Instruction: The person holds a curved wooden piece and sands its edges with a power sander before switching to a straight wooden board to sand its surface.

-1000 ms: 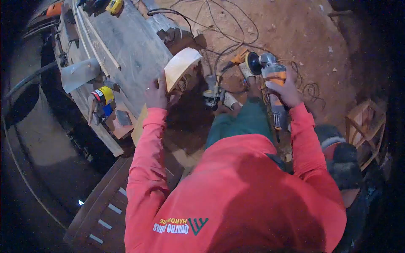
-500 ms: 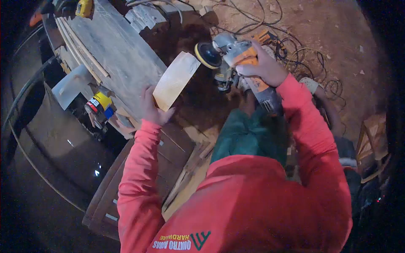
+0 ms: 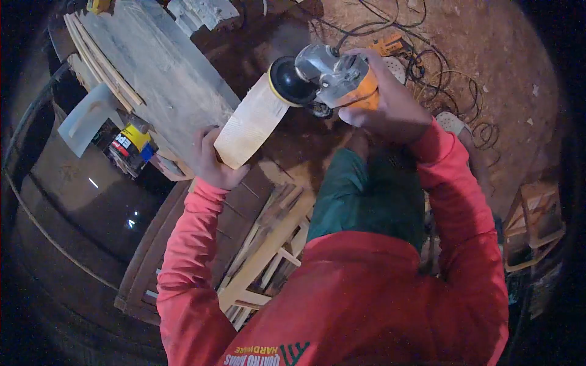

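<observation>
My left hand (image 3: 218, 163) is closed around the near end of a pale wooden block (image 3: 251, 127), which is held in the air beside the workbench. In my right hand (image 3: 384, 91) is an orange and grey angle grinder (image 3: 342, 79), gripped by its body. The grinder's round sanding disc (image 3: 292, 80), black with a yellow rim, meets the far end of the block. A faint haze of dust hangs just above the disc.
The long grey workbench (image 3: 165, 67) carries thin wood strips (image 3: 101, 58) along its left edge. A yellow-labelled can (image 3: 131, 146) stands beside it. Cables (image 3: 421, 61) and an orange power tool (image 3: 390, 46) lie on the dirt floor. Wood offcuts (image 3: 268, 244) lie below my left arm.
The grinder has swung left and its disc has turned onto the end of the block. The block has shifted slightly left and down. Dust now shows near the disc.
</observation>
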`<state>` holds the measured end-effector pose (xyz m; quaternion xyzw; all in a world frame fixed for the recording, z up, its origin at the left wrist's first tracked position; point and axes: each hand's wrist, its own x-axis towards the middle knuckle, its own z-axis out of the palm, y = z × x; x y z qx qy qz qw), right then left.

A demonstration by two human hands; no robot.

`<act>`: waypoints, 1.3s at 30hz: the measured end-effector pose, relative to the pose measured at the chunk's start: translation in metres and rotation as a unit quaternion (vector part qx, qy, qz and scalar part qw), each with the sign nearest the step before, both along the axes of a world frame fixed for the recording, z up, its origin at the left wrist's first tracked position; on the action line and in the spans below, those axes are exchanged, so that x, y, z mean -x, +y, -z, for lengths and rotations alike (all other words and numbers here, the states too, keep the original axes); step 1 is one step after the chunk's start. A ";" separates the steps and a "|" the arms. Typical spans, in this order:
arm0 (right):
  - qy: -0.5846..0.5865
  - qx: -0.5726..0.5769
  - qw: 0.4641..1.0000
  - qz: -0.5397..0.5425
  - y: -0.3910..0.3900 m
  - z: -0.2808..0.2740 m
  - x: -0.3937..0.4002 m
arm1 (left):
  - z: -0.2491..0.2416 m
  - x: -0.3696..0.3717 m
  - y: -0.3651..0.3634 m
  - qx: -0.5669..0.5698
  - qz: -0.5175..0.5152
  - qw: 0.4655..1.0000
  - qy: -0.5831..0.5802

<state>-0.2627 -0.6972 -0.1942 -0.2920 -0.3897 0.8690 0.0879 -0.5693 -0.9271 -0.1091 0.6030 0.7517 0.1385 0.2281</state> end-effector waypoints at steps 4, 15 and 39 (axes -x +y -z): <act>-0.024 0.034 0.999 -0.010 0.007 -0.022 0.005 | -0.007 -0.002 0.011 -0.006 0.017 1.000 0.016; -0.065 -0.166 0.980 -0.094 0.014 -0.031 0.014 | -0.013 -0.005 0.008 0.025 0.008 0.999 0.039; -0.019 -0.257 0.964 -0.061 0.013 -0.017 0.017 | -0.015 -0.006 0.014 0.013 0.010 0.999 0.035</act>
